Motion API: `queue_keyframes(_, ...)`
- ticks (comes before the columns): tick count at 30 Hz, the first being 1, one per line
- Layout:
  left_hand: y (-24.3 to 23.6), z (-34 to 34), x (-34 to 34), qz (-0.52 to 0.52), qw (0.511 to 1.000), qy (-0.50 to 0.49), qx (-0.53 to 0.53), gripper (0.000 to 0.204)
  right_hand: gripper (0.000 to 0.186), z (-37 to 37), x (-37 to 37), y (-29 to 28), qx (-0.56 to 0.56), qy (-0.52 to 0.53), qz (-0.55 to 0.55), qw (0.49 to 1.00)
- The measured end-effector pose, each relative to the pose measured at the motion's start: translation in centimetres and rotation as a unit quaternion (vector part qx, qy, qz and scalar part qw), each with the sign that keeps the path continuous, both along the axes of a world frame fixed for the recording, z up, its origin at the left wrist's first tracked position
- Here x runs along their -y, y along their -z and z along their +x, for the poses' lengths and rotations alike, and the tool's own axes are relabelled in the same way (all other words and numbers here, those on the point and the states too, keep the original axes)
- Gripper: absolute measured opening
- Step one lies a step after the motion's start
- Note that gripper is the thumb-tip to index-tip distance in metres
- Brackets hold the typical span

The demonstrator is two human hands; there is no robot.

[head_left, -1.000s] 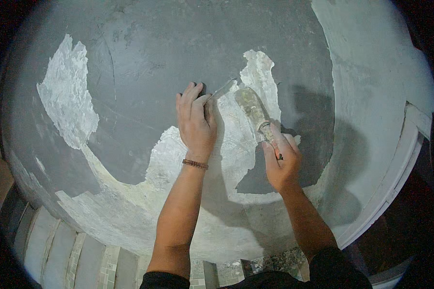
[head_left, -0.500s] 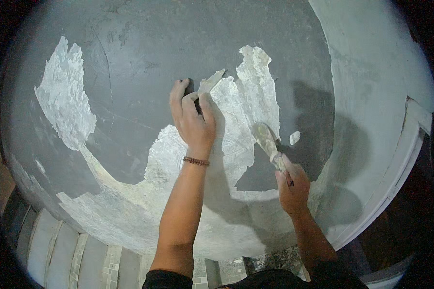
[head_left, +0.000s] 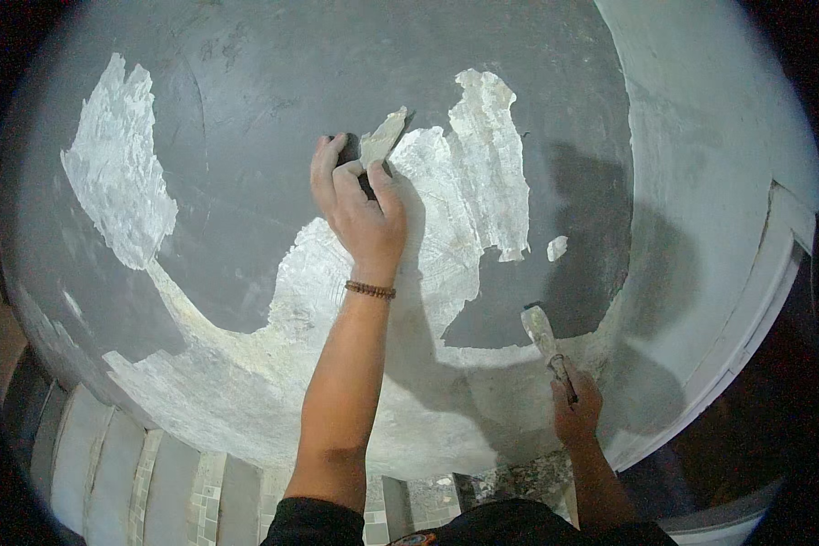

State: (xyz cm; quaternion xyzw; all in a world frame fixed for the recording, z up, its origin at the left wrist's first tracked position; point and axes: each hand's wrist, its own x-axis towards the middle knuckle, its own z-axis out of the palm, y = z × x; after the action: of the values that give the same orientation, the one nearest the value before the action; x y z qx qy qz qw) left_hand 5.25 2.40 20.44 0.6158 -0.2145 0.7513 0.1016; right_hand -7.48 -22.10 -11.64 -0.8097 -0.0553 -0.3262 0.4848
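In my right hand is a putty knife, its blade smeared pale and pointing up along the wall near the lower edge of the dark grey coat. My left hand is raised against the wall with bent fingers. Between its thumb and fingers sits a pale, flat, jagged piece, like a peeled flake; its full outline is partly hidden by the fingers. Around and right of the left hand lies a rough whitish bare patch with torn edges. Dark grey coating surrounds it.
Another ragged white patch is at the left. A small white spot lies right of the middle. At the right, a pale wall strip meets a white frame. Steps with tiled edges run along the lower left.
My right hand and putty knife have moved down and to the right, away from the whitish patch's edge. The flake in my left hand has tilted more upright; the view has shifted slightly.
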Motion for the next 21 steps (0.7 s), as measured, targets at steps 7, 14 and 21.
queue_keyframes(7,0.1,0.0,-0.3,0.01,0.999,0.037,-0.008,0.01,0.032,-2.4,1.8,2.9,0.112,0.101,-0.215,0.965)
queue_keyframes(14,1.8,-4.2,-0.1,-0.119,0.975,0.123,-0.145,0.013,0.041,-7.3,4.3,3.3,-0.098,0.052,-0.046,0.993)
queue_keyframes(21,5.0,-4.5,1.9,-0.208,0.904,0.198,-0.316,0.014,0.042,-6.3,3.7,1.1,0.019,0.049,-0.13,0.99)
